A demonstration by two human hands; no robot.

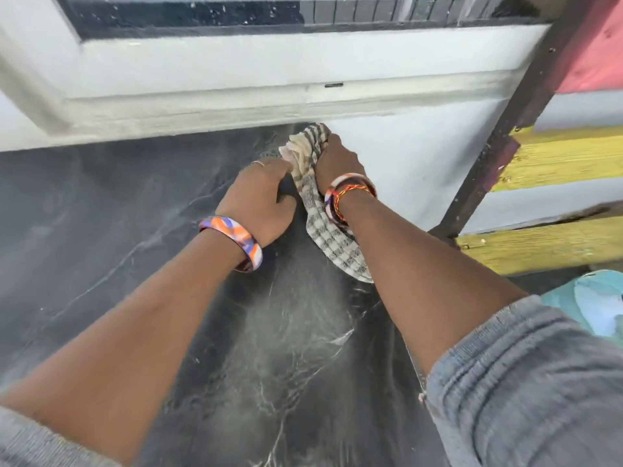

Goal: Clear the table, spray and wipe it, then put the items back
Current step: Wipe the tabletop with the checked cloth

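A checked grey-and-cream cloth (pixel 332 241) lies bunched on the dark marble table (pixel 101 230) near its far edge, by the wall. My right hand (pixel 337 160) grips the cloth's bunched top end. My left hand (pixel 263 197) is closed on the cloth's left side, pressing it to the table. The rest of the cloth trails back under my right forearm. Wet streaks and white smears show on the table surface in front of me.
A white wall with a window frame (pixel 236 62) runs along the table's far edge. A dark metal post (pixel 505 129) with yellow wooden slats (pixel 556 156) stands at the right. Something pale turquoise (pixel 593 305) sits at the right edge, past my right sleeve.
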